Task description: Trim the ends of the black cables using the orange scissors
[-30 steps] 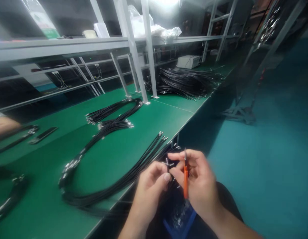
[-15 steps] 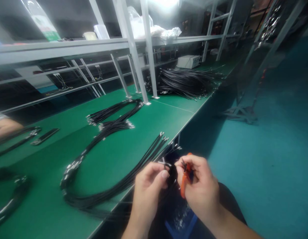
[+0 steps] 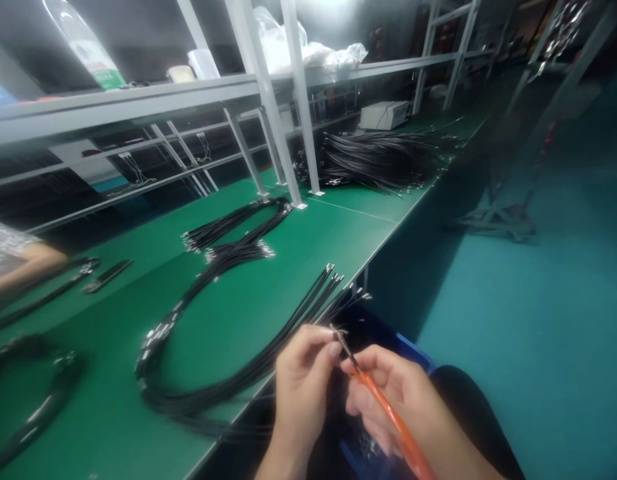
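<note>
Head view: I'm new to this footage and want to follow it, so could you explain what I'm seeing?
There is no machine here: a person works with two bare hands, and every picture comes from one camera worn on their head, looking forward and down. The left hand pinches a small piece, too blurred to name. The right hand holds an orange-handled tool, its tip at the left fingers. Black cables with pale ends lie in curved bundles on the green table. Beyond stands a shelf; at far left is another person's forearm.
</note>
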`<state>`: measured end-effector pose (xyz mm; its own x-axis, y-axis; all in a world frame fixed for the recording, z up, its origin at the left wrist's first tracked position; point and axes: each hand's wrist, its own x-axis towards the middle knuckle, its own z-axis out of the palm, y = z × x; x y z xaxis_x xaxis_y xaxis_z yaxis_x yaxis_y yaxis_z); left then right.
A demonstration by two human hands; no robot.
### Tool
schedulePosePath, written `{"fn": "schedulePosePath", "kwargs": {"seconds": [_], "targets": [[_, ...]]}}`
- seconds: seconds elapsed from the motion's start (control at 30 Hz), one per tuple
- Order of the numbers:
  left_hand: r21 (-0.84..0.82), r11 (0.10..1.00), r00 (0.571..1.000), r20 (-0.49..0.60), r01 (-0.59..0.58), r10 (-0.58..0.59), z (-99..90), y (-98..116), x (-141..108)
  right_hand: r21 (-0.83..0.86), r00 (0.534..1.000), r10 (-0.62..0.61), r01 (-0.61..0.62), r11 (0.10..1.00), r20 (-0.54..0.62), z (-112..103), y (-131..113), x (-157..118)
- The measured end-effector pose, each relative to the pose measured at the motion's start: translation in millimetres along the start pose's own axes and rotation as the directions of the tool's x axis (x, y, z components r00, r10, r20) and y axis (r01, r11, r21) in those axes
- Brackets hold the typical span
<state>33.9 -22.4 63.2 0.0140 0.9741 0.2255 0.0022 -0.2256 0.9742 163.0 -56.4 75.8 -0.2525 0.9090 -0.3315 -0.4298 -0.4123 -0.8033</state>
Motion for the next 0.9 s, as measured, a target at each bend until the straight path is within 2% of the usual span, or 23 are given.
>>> {"fn": "schedulePosePath", "kwargs": {"seconds": [0.17, 0.4, 0.7, 0.8, 0.9], "targets": [[0.063, 0.998, 1.0, 0.029, -0.005, 0.003, -1.7, -4, -2, 0.034, 0.996, -0.06, 0.062, 0.997, -0.062, 3, -2, 4], [0.148, 0.989, 0.999, 0.041, 0.017, -0.023, -1.7, -2, -1, -0.077, 0.992, -0.041, 0.032, 0.997, -0.118, 0, 1, 6], [0.163, 0.986, 0.999, 0.044, -0.018, 0.011, 0.5, -3, 0, -0.181, 0.994, -0.008, -0.012, 0.983, -0.109, -8, 0, 1], [0.161, 0.987, 1.0, 0.024, -0.008, 0.004, 1.5, -4, 0, -0.166, 0.993, -0.054, 0.036, 0.986, -0.108, -13, 0, -3], [0.161, 0.987, 1.0, -0.008, -0.013, 0.014, 3.1, -5, 0, -0.166, 0.995, -0.024, 0.008, 0.986, -0.095, -14, 1, -4]]}}
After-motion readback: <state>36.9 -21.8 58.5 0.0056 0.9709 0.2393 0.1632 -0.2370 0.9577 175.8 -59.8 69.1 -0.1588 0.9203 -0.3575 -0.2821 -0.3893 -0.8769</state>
